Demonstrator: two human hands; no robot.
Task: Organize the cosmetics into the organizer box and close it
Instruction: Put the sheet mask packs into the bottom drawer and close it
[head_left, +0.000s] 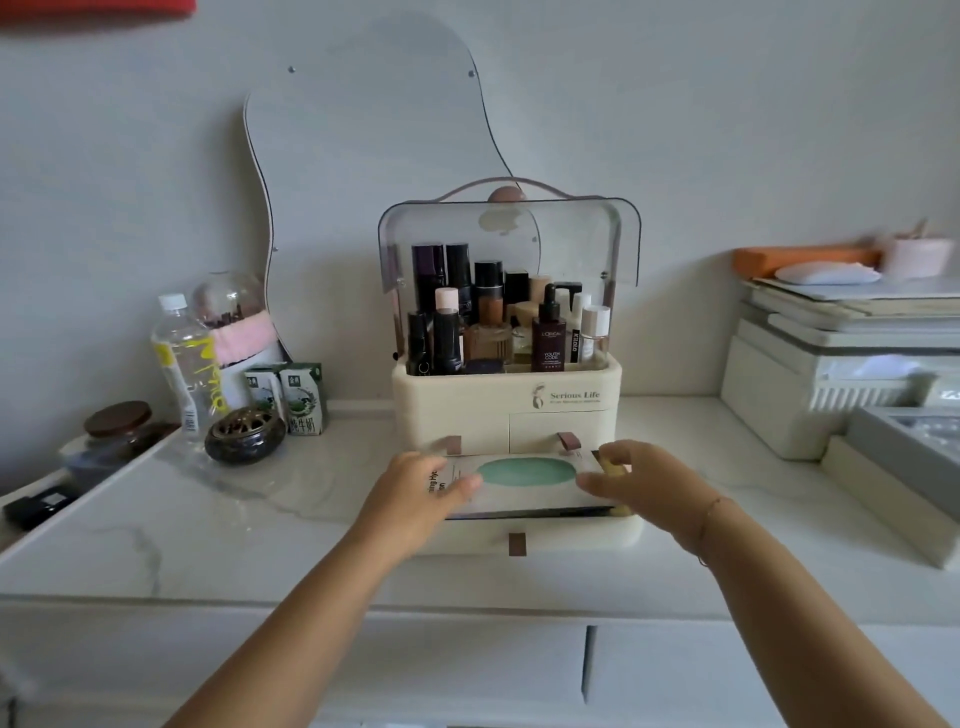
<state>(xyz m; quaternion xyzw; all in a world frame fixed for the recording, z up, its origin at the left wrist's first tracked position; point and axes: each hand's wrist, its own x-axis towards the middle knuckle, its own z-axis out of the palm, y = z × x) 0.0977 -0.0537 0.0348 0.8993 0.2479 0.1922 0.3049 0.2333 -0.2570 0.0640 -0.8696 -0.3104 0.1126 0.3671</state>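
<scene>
two hands (421, 493) (631, 480) on drawer packet (524, 480)

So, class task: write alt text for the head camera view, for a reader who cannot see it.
Two bare hands, left and right, press a flat white-and-green sachet into the pulled-out bottom drawer of a cream plastic organizer box. Bottles fill its top under a raised clear lid.

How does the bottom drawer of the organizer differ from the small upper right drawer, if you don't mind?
The bottom drawer is pulled out; the upper right drawer is shut. The bottom drawer spans the organizer's full width; the upper right drawer spans about half. Both hands rest on a sachet over the bottom drawer. Both drawers are cream with brown pull tabs.
</scene>
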